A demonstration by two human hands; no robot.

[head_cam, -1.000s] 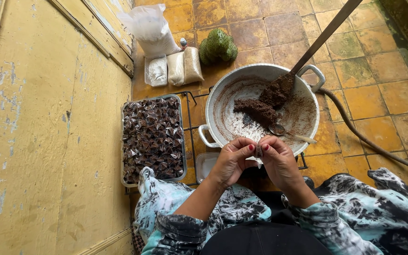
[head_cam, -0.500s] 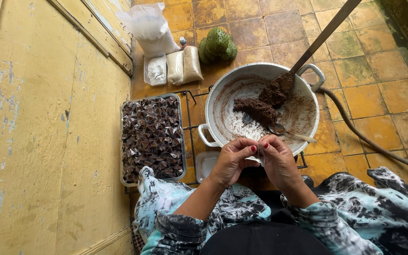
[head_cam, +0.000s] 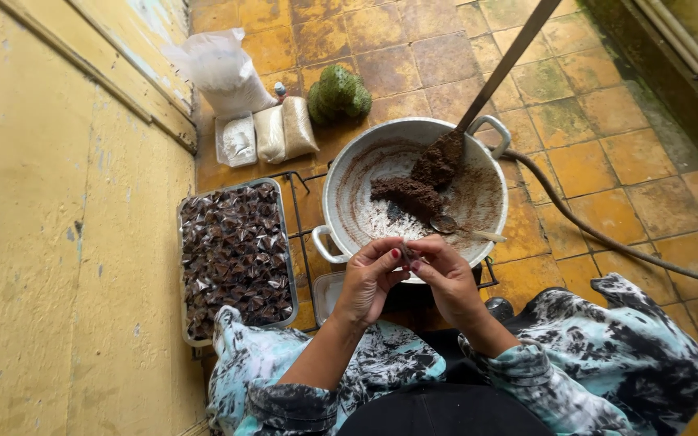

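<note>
We sit low over a large round white metal pot (head_cam: 341,194) with two loop handles, resting on a dark wire stand (head_cam: 305,242) on the orange tiled floor (head_cam: 607,161). Our left hand (head_cam: 369,278) and right hand (head_cam: 446,278) meet just in front of the pot's near rim, fingertips pinched together on a small wrapped piece (head_cam: 405,253) held between them. It is too small and too covered by the fingers to tell more than that both hands grip it.

Compared with the two earlier views, very little has shifted: the hands stay in the same spot, closed on the same small thing, and only the fingers seem to work slightly. So the wrapping or twisting of this one piece looks, to our judgement, not yet finished.

Inside the pot lies a dark brown crumbly mass (head_cam: 405,194), with a long wooden-handled paddle (head_cam: 502,69) leaning in it and a small metal spoon (head_cam: 446,224) beside it. To our left, a rectangular metal tray (head_cam: 181,282) is filled with small dark pieces in clear wrappers (head_cam: 236,254). Beyond it lie white plastic bags of powder (head_cam: 224,73), three small packets (head_cam: 268,133) and a bumpy green fruit (head_cam: 338,93). A dark hose (head_cam: 591,230) runs off to the right.
</note>
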